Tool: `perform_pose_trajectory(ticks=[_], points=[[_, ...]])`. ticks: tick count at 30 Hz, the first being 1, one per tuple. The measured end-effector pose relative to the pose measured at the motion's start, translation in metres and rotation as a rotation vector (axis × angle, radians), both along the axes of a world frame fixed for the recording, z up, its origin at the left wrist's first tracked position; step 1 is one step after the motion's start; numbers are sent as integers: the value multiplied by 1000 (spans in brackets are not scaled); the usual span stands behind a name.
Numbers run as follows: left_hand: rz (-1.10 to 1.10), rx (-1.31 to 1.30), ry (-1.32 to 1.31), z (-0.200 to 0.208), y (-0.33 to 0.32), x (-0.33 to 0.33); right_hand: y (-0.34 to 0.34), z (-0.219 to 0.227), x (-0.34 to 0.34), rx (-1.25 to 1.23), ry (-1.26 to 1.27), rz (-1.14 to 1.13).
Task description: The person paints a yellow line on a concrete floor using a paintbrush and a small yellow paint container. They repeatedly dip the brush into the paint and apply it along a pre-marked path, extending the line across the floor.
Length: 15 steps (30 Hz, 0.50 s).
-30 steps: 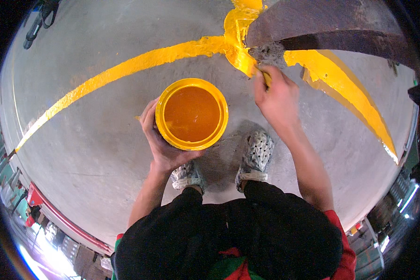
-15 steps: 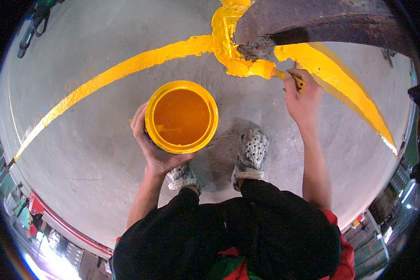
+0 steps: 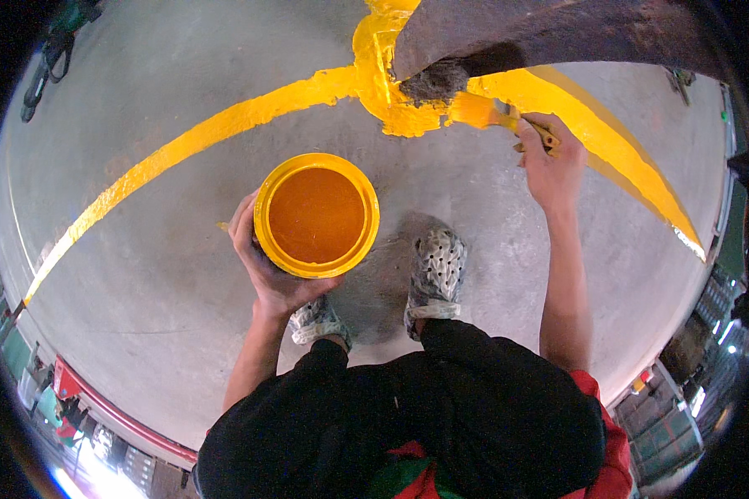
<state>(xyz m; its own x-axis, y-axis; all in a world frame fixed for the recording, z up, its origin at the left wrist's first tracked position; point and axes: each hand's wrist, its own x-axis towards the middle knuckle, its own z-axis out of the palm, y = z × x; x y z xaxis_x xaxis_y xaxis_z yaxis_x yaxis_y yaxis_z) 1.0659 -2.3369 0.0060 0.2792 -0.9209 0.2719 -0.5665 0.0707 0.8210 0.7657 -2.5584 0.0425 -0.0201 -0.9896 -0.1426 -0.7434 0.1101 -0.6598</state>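
My left hand [image 3: 266,270] is wrapped round the side of a round yellow paint bucket [image 3: 262,218], held upright above the floor. Orange-yellow paint [image 3: 317,214] shows inside it. In my right hand [image 3: 551,165] is a paintbrush [image 3: 508,118], its bristles loaded with yellow and pointing left. The bristles are at the yellow paint on the floor, between the thick blob round the dark metal base [image 3: 435,81] and the broad yellow stripe [image 3: 587,125] to the right. A thinner yellow line [image 3: 216,125] curves away to the left.
A large dark metal beam [image 3: 558,33] rises at the far right from the grey concrete floor [image 3: 183,249]. My patterned clogs [image 3: 437,270] stand on the floor below. A dark strapped object [image 3: 50,66] lies far left; a red rail [image 3: 125,412] runs at the lower left.
My right hand has shifted slightly right with the paintbrush, whose bristles now sit nearer the right stripe. The whole view has shifted a little; the bucket stays in my left hand.
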Motion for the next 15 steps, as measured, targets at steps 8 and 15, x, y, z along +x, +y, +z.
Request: perform_pose_trajectory(ticks=[8,15], points=[[-82,16,14,2,-11,-4,-11,-14,-8,-35,59,128],[-170,12,-6,-9,-37,-7,21,96,-9,43,-336,102]])
